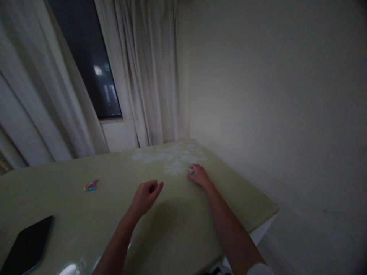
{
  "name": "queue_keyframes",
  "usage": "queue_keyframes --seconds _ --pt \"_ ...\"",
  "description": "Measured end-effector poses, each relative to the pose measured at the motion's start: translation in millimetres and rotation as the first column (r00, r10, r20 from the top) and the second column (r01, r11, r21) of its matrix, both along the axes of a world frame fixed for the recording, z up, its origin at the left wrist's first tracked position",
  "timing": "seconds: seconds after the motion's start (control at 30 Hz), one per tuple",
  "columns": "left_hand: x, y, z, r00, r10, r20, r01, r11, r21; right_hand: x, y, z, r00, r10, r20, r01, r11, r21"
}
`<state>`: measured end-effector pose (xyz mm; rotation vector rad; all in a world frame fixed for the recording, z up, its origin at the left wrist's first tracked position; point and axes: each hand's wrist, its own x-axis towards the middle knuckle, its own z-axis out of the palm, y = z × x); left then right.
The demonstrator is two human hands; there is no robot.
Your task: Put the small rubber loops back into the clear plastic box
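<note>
My left hand [146, 197] hovers above the table with its fingers curled in and the thumb sticking out; nothing shows in the curl. Farther to the right, my right hand [198, 175] rests at the tabletop, its thumb and fingers closed around a small clear and greyish thing [192, 172]. That thing is partly covered by the fingers and too small to name. A little cluster of brightly coloured small pieces [91, 186] lies on the table to the left, apart from both hands.
The table [120, 172] has a greenish-yellow cover with a pale floral pattern. A dark flat tablet-like object [30, 244] lies at the front left. A bare wall [272, 95] runs along the right side; curtains [155, 76] and a dark window [91, 65] stand behind.
</note>
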<state>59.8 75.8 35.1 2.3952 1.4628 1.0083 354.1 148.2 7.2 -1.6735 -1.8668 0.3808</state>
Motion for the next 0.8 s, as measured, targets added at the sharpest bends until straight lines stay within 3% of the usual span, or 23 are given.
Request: queue_keyframes --seconds 0.07,0.17,0.23,0.27,0.33,0.4,0.6,0.8 --pt "-3.0 -0.9 2.0 0.998 -0.042 -0.039 0.040 0.998 -0.049 -20.8 -1.4 3.9 0.985 0.173 0.014 -0.173 0.985 -0.019" --pt "-9.6 -5.4 -4.0 0.992 -0.088 -0.087 0.078 0.991 -0.110 -61.4 -14.6 7.1 0.892 0.453 0.007 -0.452 0.891 -0.052" --pt "-16.3 -11.4 -12.2 0.986 -0.130 -0.105 0.112 0.981 -0.157 -81.9 -29.4 6.2 0.789 0.614 0.002 -0.613 0.788 -0.066" --pt "-20.3 -15.4 -16.8 0.981 -0.160 -0.109 0.138 0.973 -0.184 -87.6 -37.5 5.1 0.690 0.724 0.003 -0.723 0.689 -0.048" --pt "-28.1 -24.6 -25.3 0.971 -0.221 -0.093 0.195 0.953 -0.231 -89.6 -52.7 2.1 0.596 0.803 0.000 -0.803 0.595 -0.019" --pt "-34.1 -33.3 -32.1 0.969 -0.242 -0.052 0.222 0.942 -0.253 -82.8 -64.4 -1.0 0.581 0.814 -0.017 -0.814 0.581 -0.019" --pt "-35.9 -40.1 -37.2 0.977 -0.210 0.037 0.212 0.939 -0.270 -68.8 -76.4 -2.6 0.647 0.756 -0.097 -0.759 0.651 0.015" --pt "-39.2 -37.6 -37.0 0.975 -0.209 0.074 0.221 0.929 -0.296 -75.0 -81.4 2.6 0.587 0.789 -0.181 -0.789 0.608 0.091"
